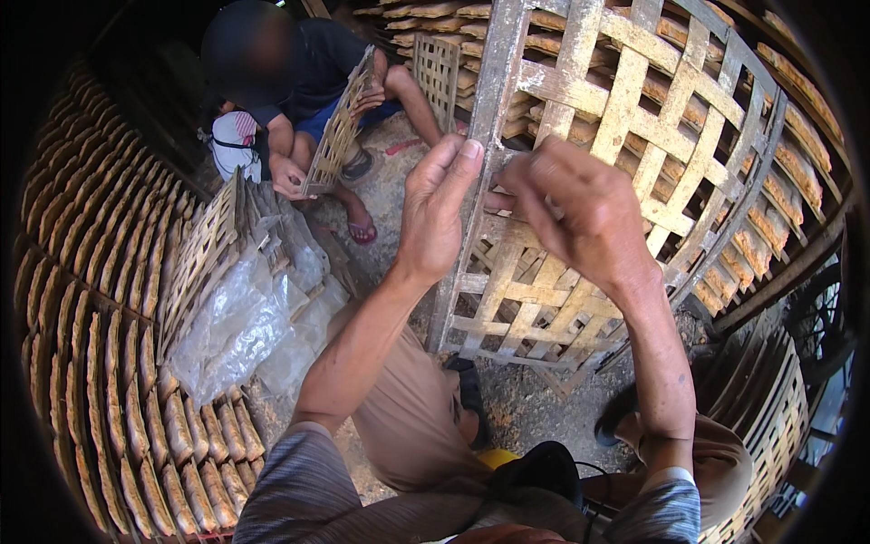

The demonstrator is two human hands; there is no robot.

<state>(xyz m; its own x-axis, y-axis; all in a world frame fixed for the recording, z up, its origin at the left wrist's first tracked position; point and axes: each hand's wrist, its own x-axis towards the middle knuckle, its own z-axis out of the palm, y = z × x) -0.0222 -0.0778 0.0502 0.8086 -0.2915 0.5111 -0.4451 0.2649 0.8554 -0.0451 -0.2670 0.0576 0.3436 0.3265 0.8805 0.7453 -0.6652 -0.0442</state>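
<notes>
A large woven bamboo lattice tray point(625, 100) with a worn wooden edge rail stands upright in front of me. My left hand point(433, 213) is closed round the rail's left side, thumb up against it; its fingertips are partly hidden behind the wood. Over the lattice just right of that rail, my right hand point(584, 208) is closed, fingers curled together near the rail. Whatever the right fingers pinch, if anything, is hidden by the hand and slightly blurred.
Opposite me, a person point(335, 54) holds a smaller lattice panel point(340, 127). Clear plastic sheets point(236, 317) lie against stacked lattice panels at left. Racks of brown slabs point(100, 363) line the left side; more slabs point(788, 163) sit behind the tray. Further lattice panels point(770, 435) stand lower right.
</notes>
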